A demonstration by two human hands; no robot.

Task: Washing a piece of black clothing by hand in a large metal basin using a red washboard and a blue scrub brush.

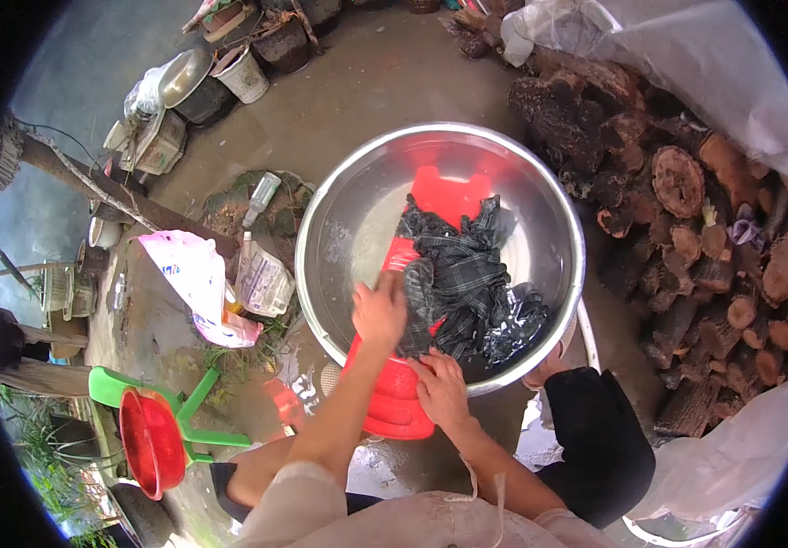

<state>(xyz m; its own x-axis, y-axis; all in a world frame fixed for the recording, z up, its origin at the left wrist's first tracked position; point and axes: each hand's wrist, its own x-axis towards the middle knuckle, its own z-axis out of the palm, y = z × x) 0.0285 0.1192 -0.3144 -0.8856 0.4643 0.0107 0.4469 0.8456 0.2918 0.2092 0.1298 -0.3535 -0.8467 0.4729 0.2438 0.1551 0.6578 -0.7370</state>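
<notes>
A red plastic washboard [394, 409] leans in a large round steel basin [325, 329] with shallow water. Draped over the board is a wet dark checked cloth [466, 267], its right end lying in the water. My left hand [380, 314] is at the cloth's left edge, over the board, with the fingers curled and blurred. Whether it grips anything is hidden. Lower down, my right hand [443, 385] holds the cloth's near edge against the board, fingers bent over it.
Stacked firewood [702, 267] under plastic sheeting [709, 75] rises to the right. At left are a pink-and-white plastic bag [192, 281], another printed bag [264, 281], a clear bottle [262, 195], and a green plastic chair [188, 418] beside a red basin [151, 445]. Several pots line the far left.
</notes>
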